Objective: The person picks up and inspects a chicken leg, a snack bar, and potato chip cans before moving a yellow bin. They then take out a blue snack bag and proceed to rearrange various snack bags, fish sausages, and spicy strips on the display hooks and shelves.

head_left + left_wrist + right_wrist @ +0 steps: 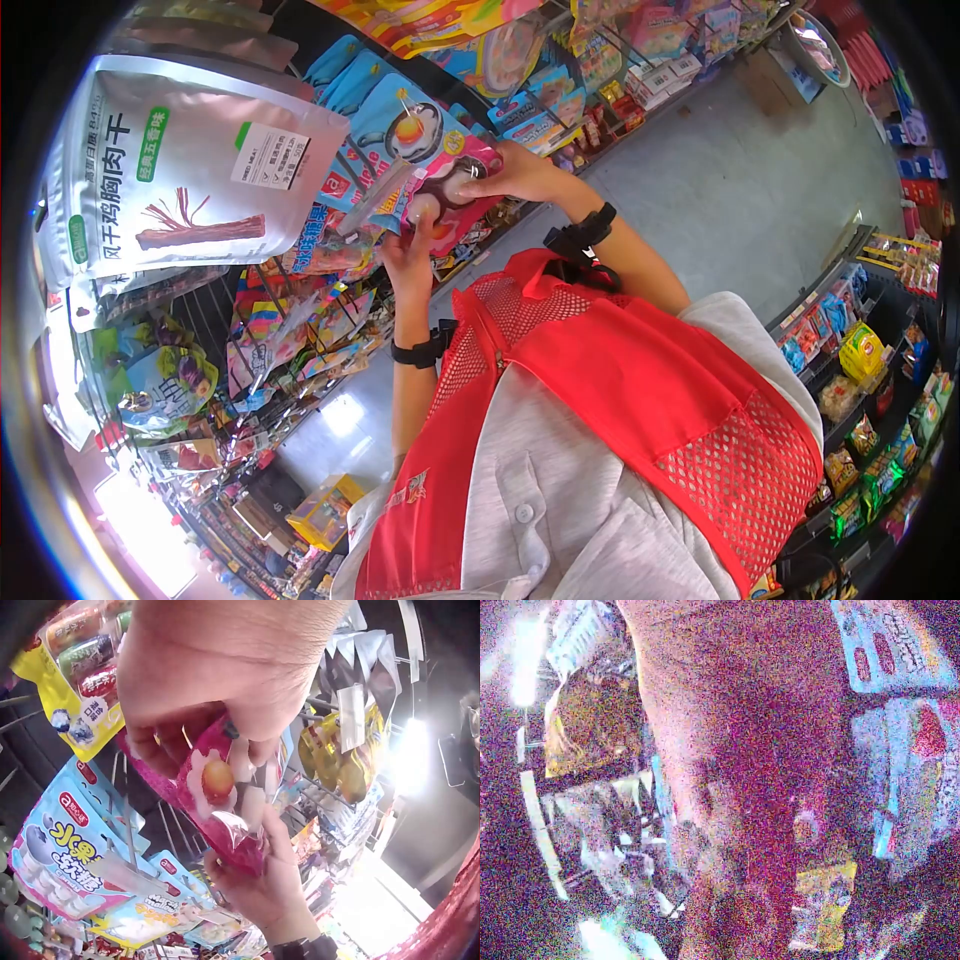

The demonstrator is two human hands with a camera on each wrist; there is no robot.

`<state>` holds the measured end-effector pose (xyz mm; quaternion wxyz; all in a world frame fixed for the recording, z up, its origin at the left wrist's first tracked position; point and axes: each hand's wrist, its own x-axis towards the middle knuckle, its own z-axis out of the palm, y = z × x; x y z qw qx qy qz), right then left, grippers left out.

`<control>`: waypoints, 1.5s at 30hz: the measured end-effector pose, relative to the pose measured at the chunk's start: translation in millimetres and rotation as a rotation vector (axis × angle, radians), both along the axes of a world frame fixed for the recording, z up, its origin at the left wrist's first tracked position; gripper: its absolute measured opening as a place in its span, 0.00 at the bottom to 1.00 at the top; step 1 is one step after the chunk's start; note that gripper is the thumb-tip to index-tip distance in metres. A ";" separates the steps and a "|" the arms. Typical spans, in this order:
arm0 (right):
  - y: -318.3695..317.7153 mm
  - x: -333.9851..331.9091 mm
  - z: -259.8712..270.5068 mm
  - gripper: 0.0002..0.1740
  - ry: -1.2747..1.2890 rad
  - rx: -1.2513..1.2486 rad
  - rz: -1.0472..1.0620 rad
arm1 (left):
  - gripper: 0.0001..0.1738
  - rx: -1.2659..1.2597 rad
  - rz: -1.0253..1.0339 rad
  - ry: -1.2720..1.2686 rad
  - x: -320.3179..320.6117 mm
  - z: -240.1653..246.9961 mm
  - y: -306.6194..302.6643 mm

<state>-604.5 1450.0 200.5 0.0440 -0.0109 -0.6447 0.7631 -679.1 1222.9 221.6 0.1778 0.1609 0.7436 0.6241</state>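
Observation:
Both hands hold a pink package with an egg-like picture [487,160] beside the hanging bags. In the head view my left hand [408,265] pinches its lower left part, and my right hand [525,176] grips its right side with the thumb on the front. The left wrist view shows my left hand [217,675] large over the top of the pink package [236,851], fingers curled round its edge. My right hand [266,892] holds the bottom end there. In the grainy right wrist view my right hand [735,712] fills the middle; its fingertips are unclear.
A large silver-white pouch [200,170] hangs at the left, close to the head camera. Blue bags [385,100] hang on hooks behind the package. Grey floor [700,180] lies to the right, with a snack shelf [840,390] beyond. A yellow box [325,510] stands at lower left.

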 end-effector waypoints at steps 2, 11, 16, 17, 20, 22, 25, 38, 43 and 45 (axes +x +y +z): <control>-0.3 0.7 2.2 0.29 0.021 0.004 -0.019 | 0.17 -0.030 0.021 0.020 -0.4 -2.6 -1.3; -0.6 -9.9 -27.5 0.29 -0.033 0.057 -0.043 | 0.15 0.040 0.179 0.041 8.2 -0.9 8.3; -4.3 -14.2 -54.9 0.32 0.069 0.137 -0.191 | 0.19 0.003 0.262 0.016 0.2 -25.0 -19.6; -4.5 -13.6 -59.5 0.32 0.100 0.211 -0.260 | 0.19 -0.006 0.251 0.025 0.0 -29.8 -26.2; -5.5 -12.2 -62.1 0.33 0.060 0.158 -0.250 | 0.21 -0.051 0.237 0.007 9.8 -27.8 -39.7; -9.9 -4.4 -58.2 0.32 0.046 0.140 -0.280 | 0.19 -0.030 0.229 -0.051 17.4 -28.6 -46.5; -14.7 1.8 -69.6 0.29 -0.025 0.067 -0.313 | 0.18 -0.074 0.191 -0.118 33.0 -19.7 -55.2; -19.8 100.3 -84.8 0.22 -0.307 0.330 -0.247 | 0.14 0.139 0.204 -0.356 116.0 -73.1 -78.6; -8.8 124.3 -71.2 0.24 -0.360 0.403 -0.205 | 0.13 0.170 0.256 -0.378 129.8 -78.2 -71.4; -3.3 119.9 -66.4 0.24 -0.340 0.405 -0.202 | 0.13 0.186 0.266 -0.367 131.0 -76.6 -67.8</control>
